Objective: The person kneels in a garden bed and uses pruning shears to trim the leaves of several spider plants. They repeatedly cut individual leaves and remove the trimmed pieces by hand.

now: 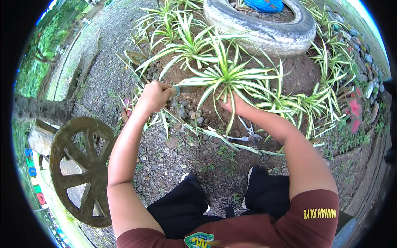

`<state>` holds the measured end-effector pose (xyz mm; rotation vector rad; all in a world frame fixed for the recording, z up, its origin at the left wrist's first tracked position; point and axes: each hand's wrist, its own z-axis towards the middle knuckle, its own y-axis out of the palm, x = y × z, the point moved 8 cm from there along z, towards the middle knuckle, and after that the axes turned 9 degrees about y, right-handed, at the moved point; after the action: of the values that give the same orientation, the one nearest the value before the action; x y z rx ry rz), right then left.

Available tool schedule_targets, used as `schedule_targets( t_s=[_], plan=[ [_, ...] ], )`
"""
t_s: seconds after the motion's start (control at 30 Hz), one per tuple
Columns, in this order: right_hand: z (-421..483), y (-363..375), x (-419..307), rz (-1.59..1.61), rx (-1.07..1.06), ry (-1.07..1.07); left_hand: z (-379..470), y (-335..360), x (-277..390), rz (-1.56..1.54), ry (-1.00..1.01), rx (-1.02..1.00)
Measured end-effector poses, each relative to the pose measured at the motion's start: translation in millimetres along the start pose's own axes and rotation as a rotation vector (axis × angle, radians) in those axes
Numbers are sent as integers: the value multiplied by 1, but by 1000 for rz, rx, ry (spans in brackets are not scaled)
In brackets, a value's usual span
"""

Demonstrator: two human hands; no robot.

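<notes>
My left hand [156, 96] is closed around a small hand tool [177, 90]. A teal part shows by the thumb, and a dull blade seems to stick out to the right, low over the soil. My right hand [234, 104] reaches in under a green-and-white striped spider plant [228, 77], its fingers low at the plant's base. Leaves cover part of that hand, so its grip is unclear. Just below my right forearm, pruning shears [249, 135] lie on the bed's edge with their blades apart.
A weathered tyre [260, 34] with a blue plastic bag [265, 4] inside stands behind the plants. More spider plants [325, 59] grow around it. Bamboo strips [214, 134] edge the bed against gravel [173, 161]. A spoked wooden wheel [82, 176] stands close on my left.
</notes>
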<state>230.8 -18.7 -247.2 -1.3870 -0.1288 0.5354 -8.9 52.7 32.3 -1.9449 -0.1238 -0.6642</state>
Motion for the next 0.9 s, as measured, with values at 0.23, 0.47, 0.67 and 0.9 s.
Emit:
schedule_targets(
  t_s=[0.23,0.47,0.67,0.9],
  plan=[
    [-53,-103,36,1,269,713,59,88,-15,-177,4,-37],
    [-26,-65,49,395,-295,955,76,103,-41,-537,-147,-164],
    [-47,-92,27,356,-218,602,24,-18,67,483,468,70],
    [-55,-191,-8,452,-132,499,-38,-139,74,-68,383,85]
  ],
)
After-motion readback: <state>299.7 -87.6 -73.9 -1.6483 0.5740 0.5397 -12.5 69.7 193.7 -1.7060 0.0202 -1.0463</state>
